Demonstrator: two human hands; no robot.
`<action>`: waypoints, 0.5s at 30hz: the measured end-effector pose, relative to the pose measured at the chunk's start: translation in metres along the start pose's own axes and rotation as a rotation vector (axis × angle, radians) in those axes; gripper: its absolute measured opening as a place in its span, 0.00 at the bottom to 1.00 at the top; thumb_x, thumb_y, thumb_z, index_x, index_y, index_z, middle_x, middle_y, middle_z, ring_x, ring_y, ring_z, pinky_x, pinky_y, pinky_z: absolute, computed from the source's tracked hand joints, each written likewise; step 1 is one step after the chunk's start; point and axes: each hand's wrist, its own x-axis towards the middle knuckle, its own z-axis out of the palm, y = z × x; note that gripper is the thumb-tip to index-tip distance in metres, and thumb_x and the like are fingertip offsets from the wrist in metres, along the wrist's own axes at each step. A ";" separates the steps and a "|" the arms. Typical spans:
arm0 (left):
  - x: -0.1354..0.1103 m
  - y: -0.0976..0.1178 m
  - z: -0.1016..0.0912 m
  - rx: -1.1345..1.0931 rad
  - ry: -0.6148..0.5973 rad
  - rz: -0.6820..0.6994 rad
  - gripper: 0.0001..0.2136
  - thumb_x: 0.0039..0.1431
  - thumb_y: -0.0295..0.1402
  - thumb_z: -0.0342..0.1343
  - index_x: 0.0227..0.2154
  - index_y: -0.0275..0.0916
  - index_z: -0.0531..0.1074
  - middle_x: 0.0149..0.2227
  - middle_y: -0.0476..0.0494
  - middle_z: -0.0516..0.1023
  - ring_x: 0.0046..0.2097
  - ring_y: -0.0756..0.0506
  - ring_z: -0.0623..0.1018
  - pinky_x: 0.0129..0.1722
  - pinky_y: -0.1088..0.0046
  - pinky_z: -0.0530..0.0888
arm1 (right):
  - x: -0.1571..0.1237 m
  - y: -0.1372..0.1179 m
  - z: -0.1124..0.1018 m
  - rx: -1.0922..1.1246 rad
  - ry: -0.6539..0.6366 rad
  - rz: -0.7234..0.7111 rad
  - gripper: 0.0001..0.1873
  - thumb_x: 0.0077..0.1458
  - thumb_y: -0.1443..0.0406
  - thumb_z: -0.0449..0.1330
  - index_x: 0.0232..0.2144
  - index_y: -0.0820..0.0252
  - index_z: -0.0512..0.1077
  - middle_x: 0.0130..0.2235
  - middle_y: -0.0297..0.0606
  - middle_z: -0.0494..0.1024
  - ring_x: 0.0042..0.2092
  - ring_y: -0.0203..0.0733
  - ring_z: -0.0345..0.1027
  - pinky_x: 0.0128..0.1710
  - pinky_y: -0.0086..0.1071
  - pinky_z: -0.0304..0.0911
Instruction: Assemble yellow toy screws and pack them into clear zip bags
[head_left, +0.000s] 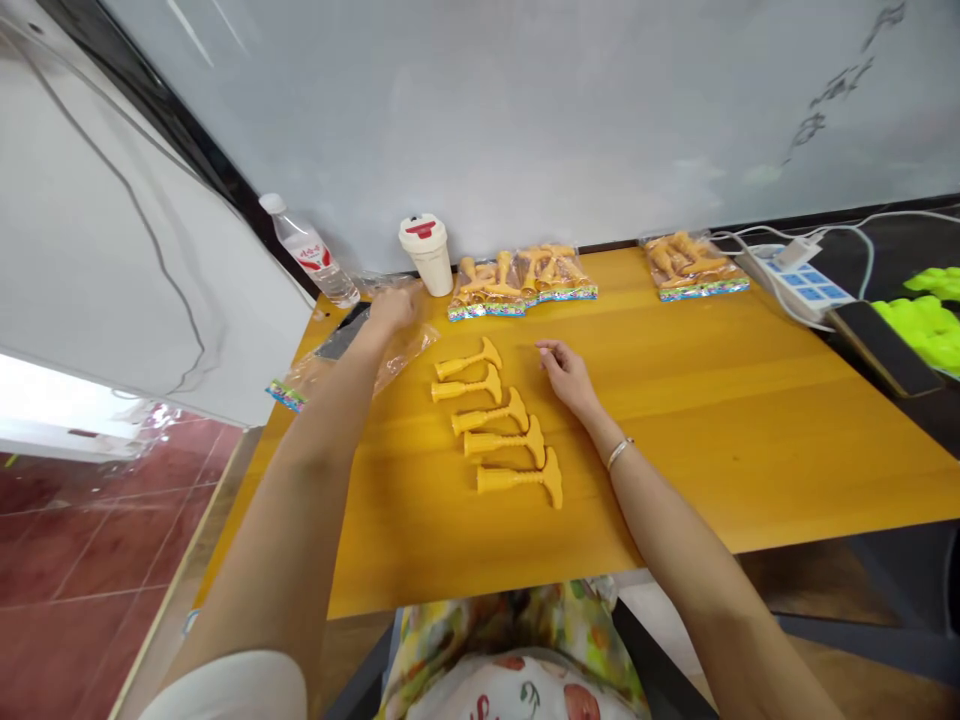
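- Left hand (395, 308): reached forward onto the clear bags (307, 374) at the counter's far left, just in front of the cup. Its grip could not be told: the fingertips were hidden and the hand slightly blurred.
- Right hand (568, 378): rested near the counter (750, 420), fingers loosely bent. Its grip was apart, with nothing visible in it.
- Yellow handles (491, 416): five, lying in a slanting row between the forearms, T-ends toward the right hand, touching neither hand.
- Handling note (judgement): plastic this thin seemed best pinched at one edge and lifted singly, since layers tended to cling. Keeping the left forearm high looked wise, as it crossed the bags. The right hand seemed well placed for the T-ends, which offered the surest hold.
- Around: cup (430, 262) stood upright beyond the left hand; bottle (311, 252) leaned in view at the far left corner. Filled packs (487, 290) lay right of the cup, another pack (694, 268) farther right, near the power strip (802, 280) and its cables.
- In the way (judgement): the cup was the likeliest thing to be knocked. A dark flat object (341, 335) lay among the bags, partly covered; identity unclear.
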 end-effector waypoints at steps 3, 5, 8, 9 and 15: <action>-0.035 0.000 -0.007 -0.072 0.136 -0.011 0.26 0.66 0.35 0.45 0.66 0.36 0.61 0.66 0.30 0.64 0.65 0.34 0.67 0.63 0.53 0.64 | 0.000 0.001 0.000 -0.006 -0.010 -0.011 0.25 0.56 0.47 0.54 0.43 0.61 0.74 0.25 0.31 0.70 0.28 0.38 0.61 0.32 0.33 0.58; -0.072 0.002 -0.007 -0.100 0.191 -0.021 0.29 0.66 0.41 0.46 0.67 0.33 0.57 0.68 0.28 0.61 0.68 0.34 0.62 0.65 0.54 0.62 | 0.001 0.001 0.001 -0.011 -0.008 -0.014 0.24 0.56 0.48 0.55 0.42 0.60 0.74 0.26 0.32 0.71 0.29 0.39 0.63 0.33 0.34 0.59; -0.131 0.006 -0.001 -0.007 0.147 -0.071 0.40 0.62 0.50 0.52 0.69 0.28 0.50 0.70 0.23 0.54 0.71 0.27 0.55 0.68 0.45 0.54 | 0.003 0.002 0.001 -0.017 -0.013 -0.018 0.21 0.56 0.50 0.55 0.40 0.60 0.74 0.27 0.33 0.72 0.30 0.40 0.65 0.36 0.34 0.61; -0.148 0.006 0.002 0.043 0.128 -0.089 0.41 0.61 0.49 0.53 0.69 0.27 0.50 0.70 0.22 0.53 0.71 0.25 0.54 0.67 0.43 0.53 | 0.003 0.002 0.001 -0.021 -0.017 -0.021 0.20 0.57 0.51 0.55 0.40 0.60 0.74 0.27 0.33 0.72 0.31 0.40 0.66 0.36 0.35 0.61; -0.208 -0.009 0.010 0.096 -0.034 -0.190 0.26 0.66 0.31 0.41 0.66 0.32 0.58 0.58 0.23 0.74 0.57 0.30 0.76 0.54 0.49 0.72 | -0.005 0.001 0.001 -0.104 -0.036 -0.041 0.19 0.59 0.53 0.54 0.40 0.61 0.74 0.27 0.34 0.72 0.30 0.40 0.65 0.36 0.35 0.61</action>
